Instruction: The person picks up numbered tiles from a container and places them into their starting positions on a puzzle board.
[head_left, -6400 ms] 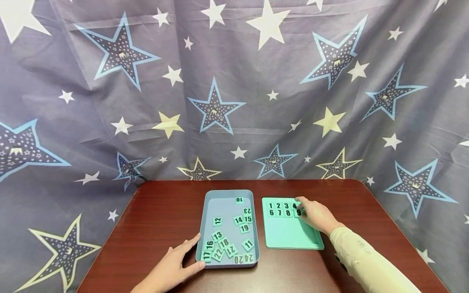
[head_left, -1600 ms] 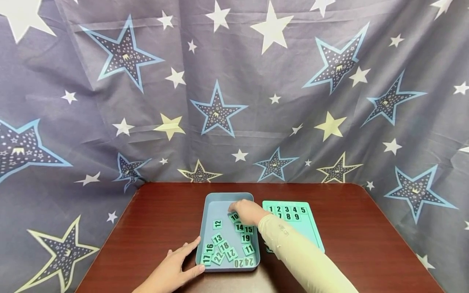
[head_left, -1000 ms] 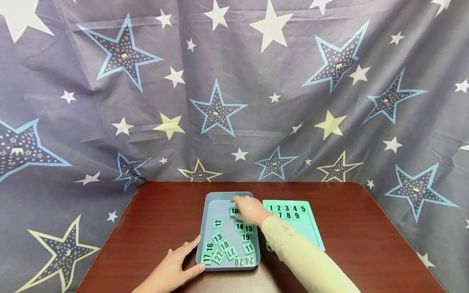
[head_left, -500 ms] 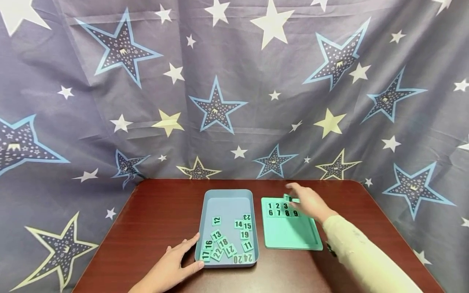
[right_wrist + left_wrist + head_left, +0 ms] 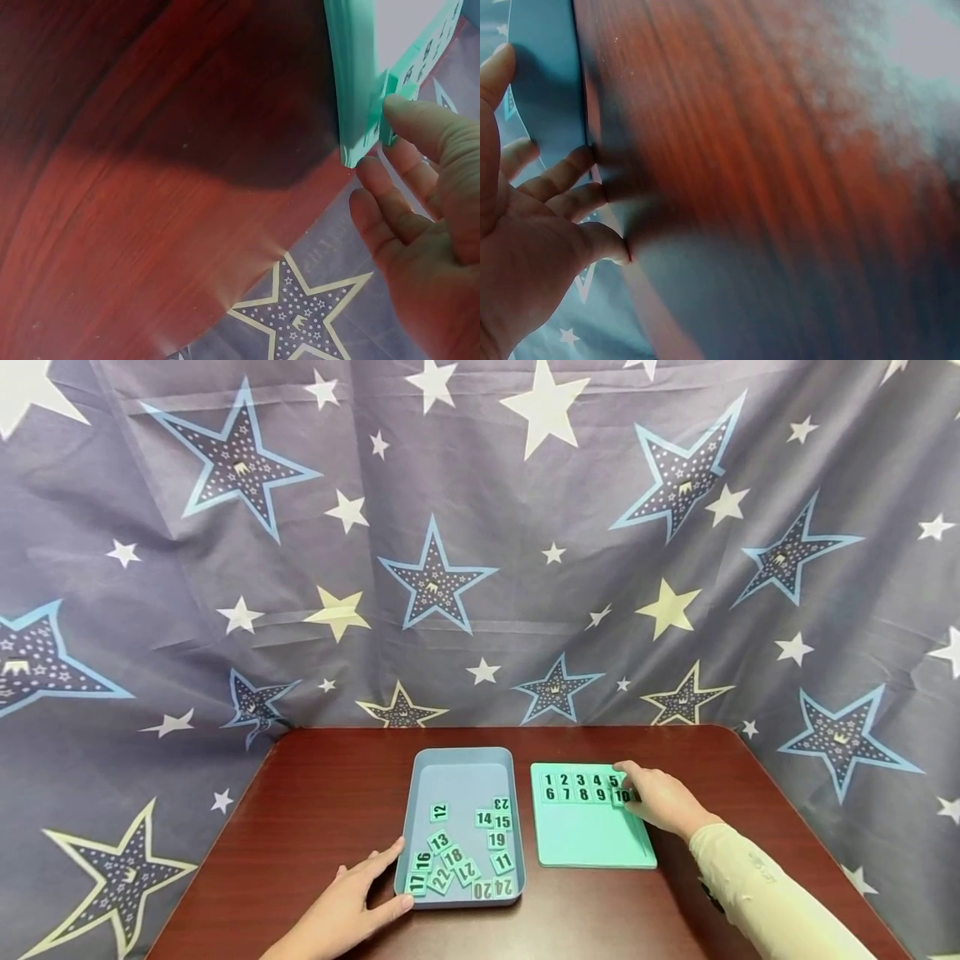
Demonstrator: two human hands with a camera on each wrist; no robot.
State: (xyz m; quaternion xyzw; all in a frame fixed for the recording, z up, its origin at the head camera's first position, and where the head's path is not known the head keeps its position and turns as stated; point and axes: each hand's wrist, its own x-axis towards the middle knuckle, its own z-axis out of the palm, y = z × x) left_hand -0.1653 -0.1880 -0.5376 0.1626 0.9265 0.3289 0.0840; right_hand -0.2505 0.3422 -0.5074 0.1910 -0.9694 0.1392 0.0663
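My right hand [image 5: 663, 799] pinches the green number tile 10 [image 5: 622, 797] over the right end of the second row on the green board [image 5: 596, 843]. The tile looks slightly raised there. Tiles 1 to 9 fill the spaces to its left and above. In the right wrist view, the thumb presses the tile [image 5: 388, 135] at the board's edge [image 5: 352, 82]. With extended fingers and thumb, my left hand [image 5: 341, 906] touches the left side of the blue-grey tray [image 5: 453, 781]. In the left wrist view, the fingers lie along the tray wall [image 5: 547, 82].
Several loose number tiles lie in the tray, among them tile 12 [image 5: 439, 812] and tile 11 [image 5: 502, 861], some turned or upside down. A brown wooden table [image 5: 337, 802] carries tray and board. Behind it hangs a star-patterned curtain [image 5: 480, 527].
My right hand, first at tile 9 on the board, went to the tray, turned and picked up tile 10, then carried it right to the second row's end. The left hand stayed at the tray.
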